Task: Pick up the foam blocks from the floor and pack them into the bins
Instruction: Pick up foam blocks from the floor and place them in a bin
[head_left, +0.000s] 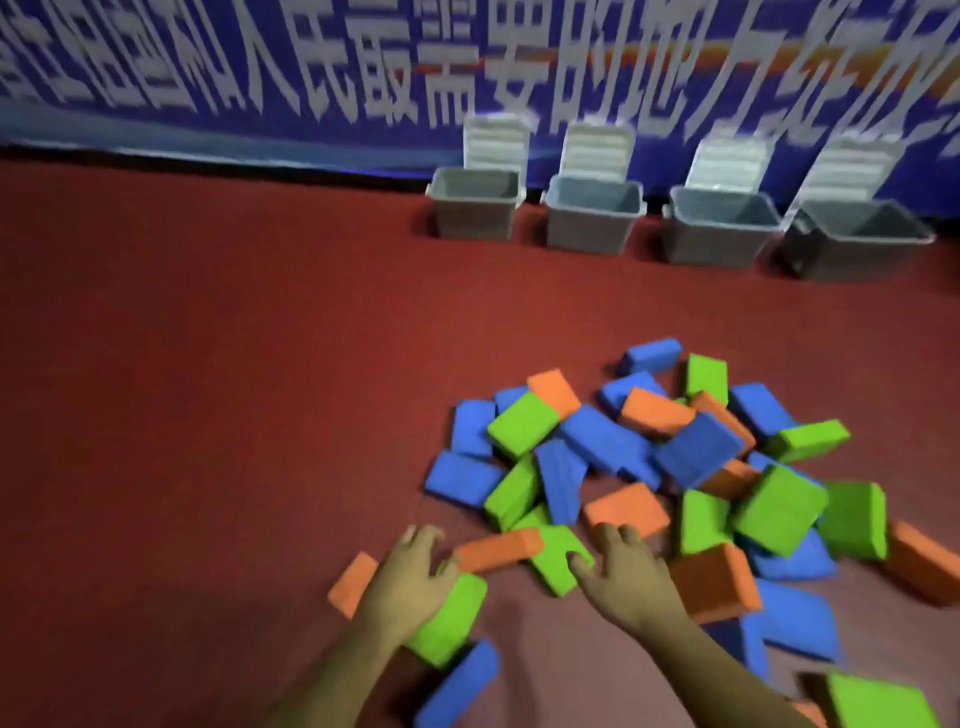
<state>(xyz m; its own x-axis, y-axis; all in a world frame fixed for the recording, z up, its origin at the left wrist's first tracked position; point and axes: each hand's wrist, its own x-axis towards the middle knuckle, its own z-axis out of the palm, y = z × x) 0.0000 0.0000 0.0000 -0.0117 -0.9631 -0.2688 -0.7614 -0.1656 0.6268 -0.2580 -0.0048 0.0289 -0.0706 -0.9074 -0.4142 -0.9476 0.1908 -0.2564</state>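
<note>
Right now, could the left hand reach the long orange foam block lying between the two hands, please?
Probably yes: the left hand sits right beside the long orange foam block, whose top is uncovered.

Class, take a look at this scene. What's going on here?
A person reaches with both hands into a pile of blue, green and orange foam blocks on the red carpet. The left hand lies spread over a green block beside an orange block. The right hand touches another green block. Nothing is lifted yet. Four grey bins stand along the blue banner, lids propped behind them, and no blocks show inside.
</note>
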